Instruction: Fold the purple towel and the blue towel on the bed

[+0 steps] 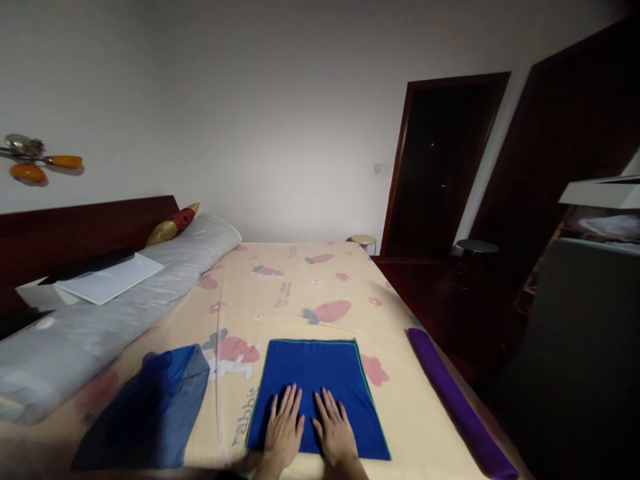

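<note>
A blue cloth (315,363) with a thin green edge lies spread flat on the bed. My left hand (285,423) rests palm down on its near left part, fingers stretched out. Beside it, my right hand (335,427) also presses flat on the cloth, with its fingers extended. Neither hand grips anything. To the left lies another blue cloth (155,407), its right side greyer, loosely laid with uneven folds. A long purple roll (455,400), apparently fabric, lies along the right edge of the bed.
The bed sheet (280,280) is pale yellow with carrot and rabbit prints. A long grey bolster (185,260) runs along the headboard, with white papers (110,277) on it. Beyond the bed's right side stand a small stool (363,240), a dark stool (477,247) and a door (440,173).
</note>
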`<control>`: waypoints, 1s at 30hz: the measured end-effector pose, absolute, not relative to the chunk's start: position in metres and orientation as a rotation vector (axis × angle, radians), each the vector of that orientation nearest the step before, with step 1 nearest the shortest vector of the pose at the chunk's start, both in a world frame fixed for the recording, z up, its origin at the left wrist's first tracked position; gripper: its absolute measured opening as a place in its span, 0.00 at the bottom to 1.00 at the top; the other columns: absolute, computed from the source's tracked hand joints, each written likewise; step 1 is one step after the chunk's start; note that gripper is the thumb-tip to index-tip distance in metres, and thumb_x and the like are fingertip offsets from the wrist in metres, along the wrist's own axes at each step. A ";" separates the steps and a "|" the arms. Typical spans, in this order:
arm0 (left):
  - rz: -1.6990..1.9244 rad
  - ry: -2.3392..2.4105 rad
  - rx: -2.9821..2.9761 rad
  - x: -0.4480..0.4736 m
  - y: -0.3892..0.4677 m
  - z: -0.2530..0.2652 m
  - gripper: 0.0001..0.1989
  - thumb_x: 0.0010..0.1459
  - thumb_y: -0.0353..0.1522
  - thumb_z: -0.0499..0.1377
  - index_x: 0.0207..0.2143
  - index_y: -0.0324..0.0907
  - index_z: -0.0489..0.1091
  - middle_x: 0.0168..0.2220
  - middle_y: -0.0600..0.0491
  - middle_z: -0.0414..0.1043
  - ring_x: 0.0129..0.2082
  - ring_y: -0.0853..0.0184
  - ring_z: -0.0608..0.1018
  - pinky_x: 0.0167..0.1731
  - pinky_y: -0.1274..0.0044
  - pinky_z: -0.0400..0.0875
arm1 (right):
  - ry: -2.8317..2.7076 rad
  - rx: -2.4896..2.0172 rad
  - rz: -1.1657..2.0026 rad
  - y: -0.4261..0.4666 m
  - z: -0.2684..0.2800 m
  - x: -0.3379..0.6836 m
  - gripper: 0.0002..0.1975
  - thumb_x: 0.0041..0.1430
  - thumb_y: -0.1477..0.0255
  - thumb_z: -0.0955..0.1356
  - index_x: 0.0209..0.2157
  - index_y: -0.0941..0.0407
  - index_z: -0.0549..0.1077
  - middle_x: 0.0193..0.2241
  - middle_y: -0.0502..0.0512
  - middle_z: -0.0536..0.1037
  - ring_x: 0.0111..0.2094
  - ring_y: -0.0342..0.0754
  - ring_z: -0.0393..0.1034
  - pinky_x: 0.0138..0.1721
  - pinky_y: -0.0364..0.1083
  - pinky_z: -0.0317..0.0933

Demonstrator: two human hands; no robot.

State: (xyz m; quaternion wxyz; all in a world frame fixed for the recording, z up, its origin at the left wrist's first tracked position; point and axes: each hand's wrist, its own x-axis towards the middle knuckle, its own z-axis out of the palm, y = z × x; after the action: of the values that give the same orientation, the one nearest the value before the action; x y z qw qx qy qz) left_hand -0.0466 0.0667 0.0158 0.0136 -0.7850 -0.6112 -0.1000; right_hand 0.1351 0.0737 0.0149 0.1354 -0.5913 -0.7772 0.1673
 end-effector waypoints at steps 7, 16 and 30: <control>-0.282 -1.939 -2.542 -0.022 0.079 0.007 0.26 0.65 0.38 0.40 0.63 0.54 0.34 0.68 0.58 0.44 0.67 0.62 0.54 0.64 0.56 0.56 | -2.257 -1.715 0.541 0.084 0.013 0.126 0.30 0.62 0.52 0.51 0.63 0.47 0.47 0.67 0.53 0.46 0.68 0.51 0.40 0.68 0.61 0.42; -0.213 -2.153 -2.253 -0.085 0.076 -0.002 0.25 0.65 0.42 0.38 0.63 0.53 0.39 0.68 0.57 0.46 0.67 0.64 0.56 0.63 0.60 0.57 | -2.187 -1.801 0.312 0.094 -0.012 0.194 0.30 0.62 0.51 0.51 0.62 0.45 0.48 0.66 0.53 0.51 0.67 0.52 0.45 0.66 0.62 0.47; -0.278 -2.042 -2.257 -0.090 0.079 0.014 0.25 0.65 0.41 0.37 0.64 0.54 0.36 0.68 0.56 0.48 0.67 0.62 0.57 0.63 0.53 0.51 | -2.100 -1.843 0.137 0.094 -0.002 0.210 0.31 0.61 0.50 0.53 0.62 0.46 0.49 0.66 0.53 0.53 0.67 0.53 0.48 0.65 0.62 0.49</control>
State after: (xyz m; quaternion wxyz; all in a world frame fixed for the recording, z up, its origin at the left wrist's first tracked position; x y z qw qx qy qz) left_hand -0.0897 0.0791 0.0138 0.0424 -0.7377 -0.6676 -0.0909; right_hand 0.2103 0.0940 -0.0019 0.1713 -0.6492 -0.7395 0.0483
